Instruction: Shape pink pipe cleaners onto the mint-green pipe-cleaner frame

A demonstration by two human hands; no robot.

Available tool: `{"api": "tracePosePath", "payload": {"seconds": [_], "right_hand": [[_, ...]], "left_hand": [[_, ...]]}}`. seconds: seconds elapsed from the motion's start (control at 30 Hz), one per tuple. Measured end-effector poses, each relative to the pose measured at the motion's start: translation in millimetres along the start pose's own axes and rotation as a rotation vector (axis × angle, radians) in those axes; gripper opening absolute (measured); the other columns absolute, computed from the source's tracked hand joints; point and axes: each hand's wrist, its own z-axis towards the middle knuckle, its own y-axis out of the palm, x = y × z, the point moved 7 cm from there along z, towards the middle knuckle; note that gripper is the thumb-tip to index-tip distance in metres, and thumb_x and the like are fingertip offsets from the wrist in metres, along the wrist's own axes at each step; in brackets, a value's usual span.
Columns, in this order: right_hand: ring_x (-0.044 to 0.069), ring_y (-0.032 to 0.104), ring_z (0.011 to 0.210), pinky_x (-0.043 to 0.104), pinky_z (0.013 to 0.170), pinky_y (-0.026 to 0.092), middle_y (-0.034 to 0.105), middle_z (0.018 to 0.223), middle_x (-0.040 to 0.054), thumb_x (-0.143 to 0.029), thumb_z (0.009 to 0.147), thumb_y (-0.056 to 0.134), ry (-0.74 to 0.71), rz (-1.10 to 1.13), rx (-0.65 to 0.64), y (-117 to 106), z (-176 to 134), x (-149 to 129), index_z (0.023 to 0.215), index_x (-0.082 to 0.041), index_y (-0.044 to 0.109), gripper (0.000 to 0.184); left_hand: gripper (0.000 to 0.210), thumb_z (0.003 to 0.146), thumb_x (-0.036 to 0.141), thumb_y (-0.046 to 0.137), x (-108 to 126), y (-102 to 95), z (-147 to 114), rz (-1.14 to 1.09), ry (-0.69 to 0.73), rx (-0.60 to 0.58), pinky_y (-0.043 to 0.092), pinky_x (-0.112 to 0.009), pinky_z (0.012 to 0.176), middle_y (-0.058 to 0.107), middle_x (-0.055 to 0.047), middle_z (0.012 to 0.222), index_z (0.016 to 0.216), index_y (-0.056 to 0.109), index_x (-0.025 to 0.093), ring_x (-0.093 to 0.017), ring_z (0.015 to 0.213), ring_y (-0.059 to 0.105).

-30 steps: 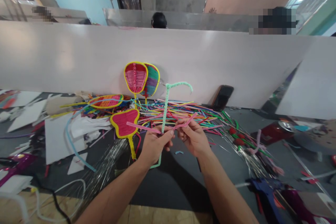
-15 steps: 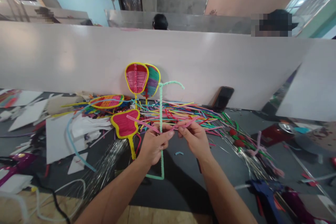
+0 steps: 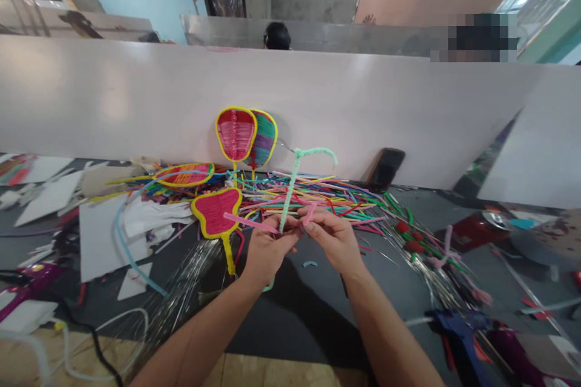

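Observation:
Between the fingers of my left hand [image 3: 267,251] I grip a mint-green pipe cleaner frame [image 3: 290,193], its top bent over to the right in a hook. A pink pipe cleaner [image 3: 247,222] crosses it at my fingertips, one end sticking out to the left. My right hand [image 3: 333,239] pinches the other end, which points up. The fingertips of both hands are close together, and the crossing itself is partly hidden. Left of my left hand lies a red fan-shaped piece with a yellow rim and handle [image 3: 220,214].
Behind my hands spreads a heap of coloured pipe cleaners [image 3: 313,193]. Two round fans [image 3: 236,136] lean on the white partition [image 3: 363,103], as does a phone [image 3: 385,169]. To the right are a red can [image 3: 476,230] and a blue glue gun [image 3: 458,338]; thin wires [image 3: 181,284] lie left.
The green frame has tilted, its top swinging right and its lower part moving behind my left hand. The right end of the pink pipe cleaner has turned from sideways to upward.

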Motion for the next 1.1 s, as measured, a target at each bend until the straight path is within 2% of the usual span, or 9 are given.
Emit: {"api": "tracePosePath", "payload": {"seconds": [0.13, 0.23, 0.37, 0.5, 0.57, 0.63, 0.8, 0.97, 1.1], "right_hand": [[0.014, 0.059, 0.076, 0.028, 0.073, 0.047, 0.066, 0.078, 0.0002, -0.023, 0.07, 0.073, 0.093, 0.199, 0.086, 1, -1, 12, 0.074, -0.022, 0.069, 0.005], [0.009, 0.054, 0.061, 0.02, 0.058, 0.043, 0.062, 0.069, -0.0042, -0.02, 0.066, 0.076, 0.172, 0.375, 0.147, 3, -2, 18, 0.075, -0.022, 0.06, 0.018], [0.006, 0.047, 0.049, 0.015, 0.046, 0.036, 0.056, 0.062, -0.0073, -0.02, 0.067, 0.074, 0.261, 0.495, 0.124, 8, -2, 22, 0.085, -0.023, 0.055, 0.026], [0.005, 0.045, 0.049, 0.014, 0.04, 0.033, 0.06, 0.076, -0.0048, -0.018, 0.068, 0.071, 0.28, 0.495, 0.136, 7, -2, 20, 0.102, -0.027, 0.056, 0.038], [0.005, 0.046, 0.051, 0.014, 0.04, 0.034, 0.063, 0.088, -0.0029, -0.015, 0.067, 0.07, 0.255, 0.496, 0.149, 5, -2, 18, 0.112, -0.031, 0.053, 0.051], [0.006, 0.047, 0.052, 0.015, 0.041, 0.037, 0.063, 0.091, -0.0028, -0.012, 0.066, 0.068, 0.239, 0.511, 0.139, 5, -3, 16, 0.117, -0.034, 0.051, 0.057], [0.007, 0.048, 0.052, 0.019, 0.04, 0.04, 0.06, 0.08, -0.0025, -0.019, 0.068, 0.068, 0.251, 0.519, 0.081, 5, -3, 14, 0.095, -0.025, 0.064, 0.028], [0.009, 0.051, 0.061, 0.023, 0.054, 0.044, 0.065, 0.089, 0.0023, -0.027, 0.068, 0.071, 0.242, 0.473, 0.011, 1, 0, 15, 0.103, -0.022, 0.066, 0.036], [0.012, 0.055, 0.07, 0.026, 0.062, 0.045, 0.066, 0.09, 0.0028, -0.03, 0.07, 0.071, 0.212, 0.317, 0.054, -7, 2, 23, 0.098, -0.023, 0.069, 0.029]], "left_hand": [[0.013, 0.07, 0.028, 0.066, 3, -0.2, -2, 0.135, 0.038, 0.014, 0.048, -0.02, 0.05, 0.059, 0.003, 0.067, 0.076, 0.064, 0.017, -0.01, 0.056, 0.052], [0.013, 0.071, 0.029, 0.065, 3, 2.0, -3, 0.177, 0.038, 0.004, 0.048, -0.021, 0.05, 0.061, 0.002, 0.067, 0.076, 0.064, 0.017, -0.01, 0.056, 0.053], [0.008, 0.071, 0.024, 0.064, 4, 4.5, -5, 0.214, 0.052, -0.007, 0.047, -0.02, 0.051, 0.06, 0.003, 0.064, 0.074, 0.063, 0.017, -0.009, 0.052, 0.053], [0.005, 0.071, 0.02, 0.062, 2, 10.7, -7, 0.143, 0.04, -0.082, 0.046, -0.019, 0.051, 0.061, 0.003, 0.065, 0.074, 0.063, 0.017, -0.009, 0.054, 0.054], [0.006, 0.068, 0.02, 0.064, -1, 13.9, -7, 0.062, -0.012, -0.114, 0.046, -0.019, 0.049, 0.062, 0.002, 0.066, 0.073, 0.063, 0.016, -0.009, 0.055, 0.054], [0.009, 0.065, 0.019, 0.067, -4, 15.8, -7, -0.021, -0.072, -0.121, 0.045, -0.019, 0.047, 0.062, 0.002, 0.066, 0.072, 0.062, 0.016, -0.009, 0.054, 0.053], [0.013, 0.061, 0.017, 0.07, -8, 15.4, -6, -0.171, -0.146, -0.119, 0.044, -0.018, 0.044, 0.06, 0.002, 0.066, 0.07, 0.061, 0.015, -0.011, 0.058, 0.056], [0.014, 0.063, 0.016, 0.071, -6, 8.7, -4, -0.213, -0.158, -0.116, 0.043, -0.016, 0.044, 0.062, 0.001, 0.068, 0.073, 0.061, 0.015, -0.01, 0.06, 0.058], [0.012, 0.064, 0.015, 0.07, -3, 3.4, -3, -0.209, -0.128, -0.081, 0.043, -0.015, 0.045, 0.063, 0.001, 0.068, 0.072, 0.061, 0.015, -0.009, 0.059, 0.058]]}}
